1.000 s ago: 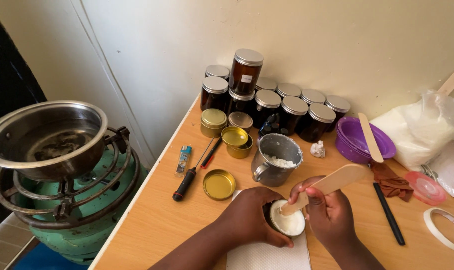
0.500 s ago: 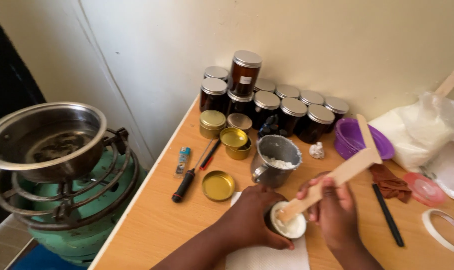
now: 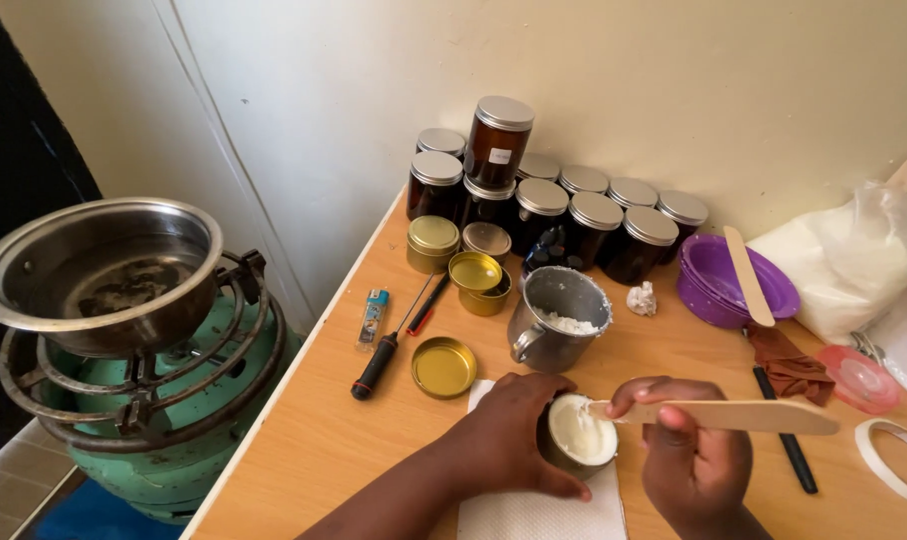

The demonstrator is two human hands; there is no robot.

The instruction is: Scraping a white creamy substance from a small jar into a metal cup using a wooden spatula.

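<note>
- Up close, a small round tin of pale, creamy fill is steadied by the left hand, which is curled around its side so that it cannot slide on the white paper towel spread beneath it, apparently to catch spills.
- A flat wooden stick is gripped in the closed right hand and laid almost level, its tip resting on the fill at the tin's rim.
- Just behind, a metal cup holding white flakes is seen on the table, a gold lid beside it.
- Dark lidded jars are ranked against the wall, clear of the hands.
</note>
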